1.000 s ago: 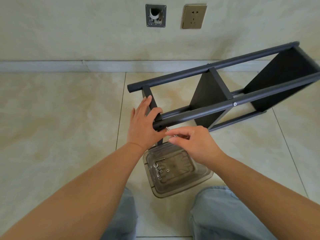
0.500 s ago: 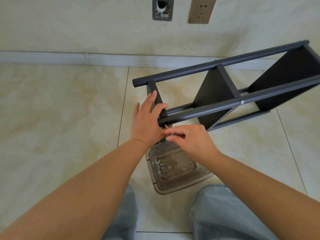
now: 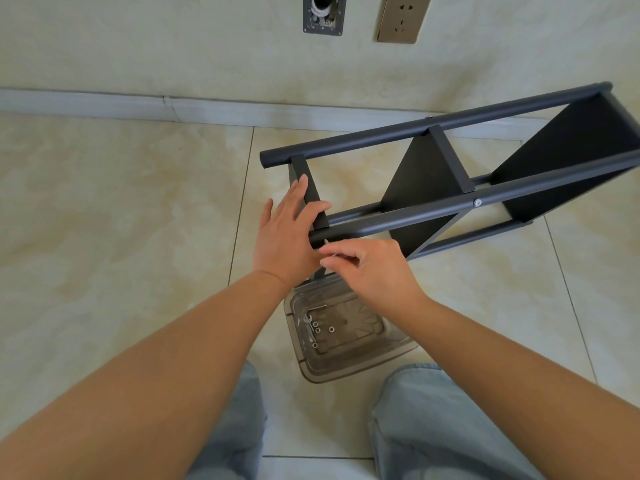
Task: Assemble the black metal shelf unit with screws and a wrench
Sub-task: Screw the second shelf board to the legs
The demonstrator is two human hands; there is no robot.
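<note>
The black metal shelf unit lies on its side on the tiled floor, its round posts running from centre to upper right. My left hand rests flat with straight fingers on the end panel and the near post's end. My right hand pinches a small silver screw just below that post's end. One fitted screw head shows further along the near post. A clear plastic tray in front of my knees holds an Allen key, a small flat wrench and a few washers or nuts.
A wall with a skirting board runs behind the shelf. A gold power socket and a grey pipe plate sit on the wall. My jeans-clad knees flank the tray.
My right hand has crept left and up toward the near post's end with the screw. My left hand stays on the end panel. The camera has shifted slightly, so the shelf sits higher and further right.
</note>
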